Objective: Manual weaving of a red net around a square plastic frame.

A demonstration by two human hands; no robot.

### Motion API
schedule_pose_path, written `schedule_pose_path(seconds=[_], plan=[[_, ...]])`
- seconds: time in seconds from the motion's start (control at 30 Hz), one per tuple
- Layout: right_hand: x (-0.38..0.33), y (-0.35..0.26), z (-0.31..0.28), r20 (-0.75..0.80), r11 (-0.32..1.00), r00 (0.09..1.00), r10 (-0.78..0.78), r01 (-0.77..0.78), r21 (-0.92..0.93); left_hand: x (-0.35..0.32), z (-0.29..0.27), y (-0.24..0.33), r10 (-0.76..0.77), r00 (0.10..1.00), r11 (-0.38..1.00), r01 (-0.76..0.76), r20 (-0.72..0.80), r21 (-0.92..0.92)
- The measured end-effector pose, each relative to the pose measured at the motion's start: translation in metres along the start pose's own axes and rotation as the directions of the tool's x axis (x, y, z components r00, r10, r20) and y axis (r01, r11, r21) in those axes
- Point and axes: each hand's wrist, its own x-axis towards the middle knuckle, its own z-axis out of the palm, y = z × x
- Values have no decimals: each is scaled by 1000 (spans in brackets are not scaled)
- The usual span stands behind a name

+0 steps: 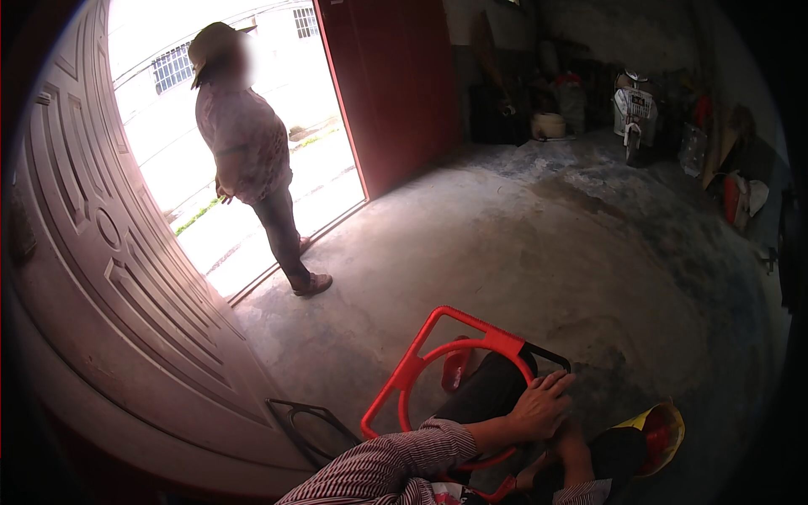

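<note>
A red square frame with a round ring inside [406, 368] lies tilted over my dark-trousered leg. A black strip [551, 357] shows at its far right corner. My left hand [539, 410] is closed beside that corner, with its fingers bent over toward my right hand. What it holds, if anything, is hidden. My right hand [571, 444] is against the underside of the left, and its fingers are mostly covered. Both forearms wear striped sleeves [421, 450].
A black frame [311, 425] leans by the brown panelled door [126, 252] at left. Near my right knee is a yellow bag [669, 429] with red inside. A person in a hat [244, 143] stands at the doorway. A scooter [633, 114] is parked at the back.
</note>
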Motion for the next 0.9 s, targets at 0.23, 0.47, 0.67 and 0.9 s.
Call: schedule_pose_path(seconds=[0.23, 0.47, 0.67, 0.9], plan=[[-2, -19, -29, 23, 993, 999, 38, -40, 115, -1, 2, -1, 0, 1000, 1000, 0, -15, 5], [0, -8, -11, -74, 992, 997, 26, -17, 126, 0, 1, 0, 0, 1000, 1000, 0, 5, 2], [-2, -10, -12, -54, 996, 999, 2, 3, 90, -1, 1, -1, -4, 1000, 1000, 4, 12, 17], [0, 2, 2, -21, 999, 1000, 22, -21, 43, 0, 3, -1, 6, 1000, 1000, -5, -8, 13]])
